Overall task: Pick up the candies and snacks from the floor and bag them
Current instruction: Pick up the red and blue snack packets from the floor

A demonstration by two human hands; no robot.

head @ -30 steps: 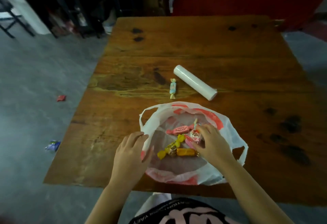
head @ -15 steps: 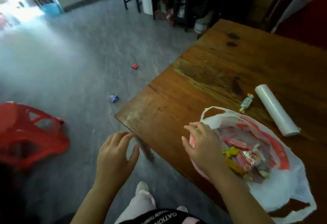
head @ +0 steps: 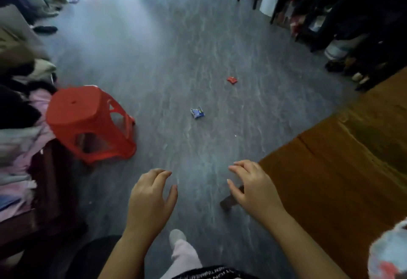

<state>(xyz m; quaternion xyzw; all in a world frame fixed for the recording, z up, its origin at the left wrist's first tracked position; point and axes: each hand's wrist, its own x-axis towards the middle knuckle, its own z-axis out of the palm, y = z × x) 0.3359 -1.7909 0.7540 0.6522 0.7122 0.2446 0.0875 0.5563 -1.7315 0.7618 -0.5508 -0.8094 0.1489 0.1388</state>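
Both hands hang empty over the grey floor (head: 176, 62), fingers loosely spread: the left hand (head: 150, 199) and the right hand (head: 255, 186) beside the brown wooden table (head: 343, 168). A small blue candy wrapper (head: 197, 112) lies farther out, a small red candy wrapper (head: 232, 80) beyond it. A red plastic stool (head: 88, 122) stands left. The white and red plastic bag (head: 389, 254) peeks in near right.

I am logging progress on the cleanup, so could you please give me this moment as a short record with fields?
left hand: empty, fingers spread, above the floor
right hand: empty, fingers spread, at the table corner
blue wrapper: on the grey floor, not yet picked up
red wrapper: on the floor, farther off
bag: on the wooden table, only partly in view
red stool: on the floor, left of the wrappers
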